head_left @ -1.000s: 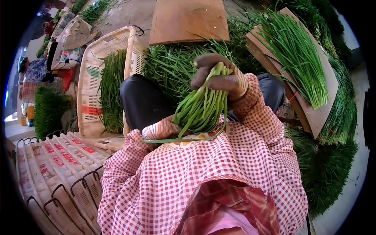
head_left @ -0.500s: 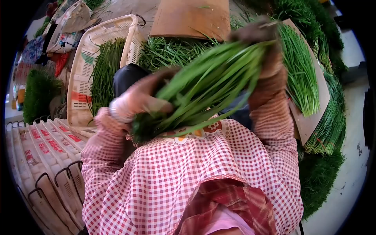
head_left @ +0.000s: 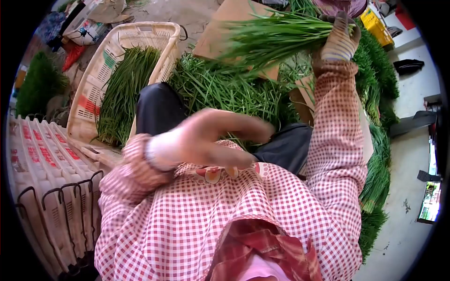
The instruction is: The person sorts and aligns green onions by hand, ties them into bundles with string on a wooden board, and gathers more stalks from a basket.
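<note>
My right hand (head_left: pixel 341 41), in a soiled striped glove, is raised at the upper right. Its fingers are closed around the stem end of a bunch of garlic chives (head_left: pixel 276 37), whose long green leaves trail leftward, blurred at the tips. My left hand (head_left: pixel 206 138), gloved and smeared by motion, is in front of my chest with thumb and fingers apart and nothing between them. Beyond my knees lies a loose heap of chives (head_left: pixel 225 89), below the raised bunch. A brown board (head_left: pixel 220 25) sits behind the heap, partly covered by the bunch.
To the left stands a white plastic basket (head_left: pixel 84 91) with chives (head_left: pixel 126 89) inside. Stacked white crates (head_left: pixel 51 164) with wire handles are at the lower left. More green bundles (head_left: pixel 377 164) line the right side. A yellow crate (head_left: pixel 376 25) is at the upper right.
The bunch has left my left hand and swung up and away in my right hand, leaves now pointing left. My left hand has opened and moved right. The view has shifted.
</note>
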Tool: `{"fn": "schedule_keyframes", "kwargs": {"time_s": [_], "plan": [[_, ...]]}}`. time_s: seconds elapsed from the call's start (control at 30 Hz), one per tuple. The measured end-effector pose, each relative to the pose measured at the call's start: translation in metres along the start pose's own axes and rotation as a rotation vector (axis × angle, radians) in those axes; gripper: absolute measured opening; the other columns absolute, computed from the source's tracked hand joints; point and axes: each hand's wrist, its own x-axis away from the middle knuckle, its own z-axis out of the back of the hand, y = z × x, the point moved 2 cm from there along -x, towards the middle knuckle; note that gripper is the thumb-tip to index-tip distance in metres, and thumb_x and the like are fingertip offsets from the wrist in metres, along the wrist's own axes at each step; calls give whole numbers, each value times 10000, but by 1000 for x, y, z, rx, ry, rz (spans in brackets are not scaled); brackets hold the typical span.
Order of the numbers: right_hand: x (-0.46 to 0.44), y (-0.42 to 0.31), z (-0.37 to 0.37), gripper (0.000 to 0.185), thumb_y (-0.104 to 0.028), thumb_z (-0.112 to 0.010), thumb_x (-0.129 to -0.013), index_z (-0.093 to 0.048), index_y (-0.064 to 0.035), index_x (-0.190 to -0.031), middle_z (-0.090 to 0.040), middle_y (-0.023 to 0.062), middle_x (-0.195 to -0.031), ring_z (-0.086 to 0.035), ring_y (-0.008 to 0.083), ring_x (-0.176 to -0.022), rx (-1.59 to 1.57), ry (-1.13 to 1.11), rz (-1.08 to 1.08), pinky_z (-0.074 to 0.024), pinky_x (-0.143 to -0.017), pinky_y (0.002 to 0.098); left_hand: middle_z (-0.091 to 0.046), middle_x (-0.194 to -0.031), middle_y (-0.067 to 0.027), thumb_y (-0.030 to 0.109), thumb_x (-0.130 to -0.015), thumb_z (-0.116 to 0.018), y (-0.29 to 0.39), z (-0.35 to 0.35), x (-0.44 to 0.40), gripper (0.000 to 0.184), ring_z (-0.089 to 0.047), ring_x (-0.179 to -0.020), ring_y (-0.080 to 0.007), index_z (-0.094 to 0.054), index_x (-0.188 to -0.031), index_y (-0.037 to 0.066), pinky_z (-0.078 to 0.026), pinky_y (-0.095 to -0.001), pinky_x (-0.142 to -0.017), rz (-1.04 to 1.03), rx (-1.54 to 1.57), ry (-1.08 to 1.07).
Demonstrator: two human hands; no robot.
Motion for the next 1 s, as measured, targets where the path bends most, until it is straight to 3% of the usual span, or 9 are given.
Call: {"fn": "schedule_keyframes", "kwargs": {"time_s": [0.1, 0.23, 0.33, 0.4, 0.47, 0.53, 0.63, 0.77, 1.0], "plan": [[73, -25, -53, 315, -218, -613, -853, -430, -22, -1018, -603, 58, -784, -586, 167, -734, 414, 120, 351, -508, -643, 296, -376, -1405, -158, 360, -823, -649, -44, -30, -50, 793, -355, -1302, -248, -243, -1408, 10, -297, -394, -1066, -5, 472, 72], [180, 2, -76, 49, -37, -444, -922, -427, -35, -968, -553, 112, -869, -565, 229, -803, 433, -256, 659, -489, -765, 381, -403, -1372, -154, 739, -691, -534, -58, -24, -77, 987, -393, -1260, -280, -322, -1369, 53, -305, -434, -1056, -150, 1167, 285], [232, 27, -62, 261, -151, -696, -768, -491, -66, -907, -570, 100, -907, -554, 233, -941, 467, -576, 595, -392, -911, 414, -533, -1160, -127, 410, -806, -616, -91, -18, -61, 641, -522, -1041, -220, -406, -1257, 5, -428, -368, -916, -87, 1641, 287], [241, 21, -53, 320, -205, -752, -719, -544, -47, -904, -585, 77, -904, -558, 212, -943, 425, -753, 159, -392, -915, 373, -611, -1000, -112, 146, -828, -628, -93, -17, -45, 382, -601, -879, -182, -505, -1147, -24, -508, -336, -811, 47, 1686, 380], [234, 23, -33, 339, -215, -767, -714, -573, -23, -914, -603, 55, -866, -573, 180, -908, -25, -818, -548, -400, -914, 323, -626, -959, -104, 104, -808, -619, -119, -7, -30, 312, -617, -847, -202, -553, -1085, -25, -516, -358, -798, -19, 1503, 306], [225, 19, -15, 196, -94, -697, -717, -590, -6, -857, -540, 24, -756, -521, 108, -706, 11, -579, -574, -430, -651, 247, -631, -904, -101, 76, -746, -649, -121, -6, -24, 316, -624, -805, -220, -574, -1041, -11, -521, -359, -758, 78, 1281, 611], [192, 35, 17, 442, -292, -771, -714, -588, -5, -996, -621, 75, -928, -579, 151, -856, 441, -424, -680, -470, -768, 269, -618, -878, -81, 44, -671, -691, -121, 1, -25, 359, -612, -780, -197, -585, -1009, -16, -507, -329, -726, 106, 963, 514], [184, 67, 4, 771, -351, -784, -693, -447, -6, -1293, -593, 101, -1115, -506, 236, -1095, 125, -561, -575, -408, -933, 346, -621, -940, -73, 75, -623, -764, -141, 4, -53, 548, -604, -869, -194, -534, -1117, 16, -497, -312, -790, 123, 392, 456], [68, 38, -44, 449, -311, -750, -727, -598, -41, -1052, -644, 92, -981, -620, 242, -875, 463, -279, 52, -499, -803, 352, -565, -1166, -70, 275, -661, -755, -170, 110, -181, 712, -518, -1092, -223, -405, -1250, 81, -401, -337, -972, -40, -232, 326]]}}
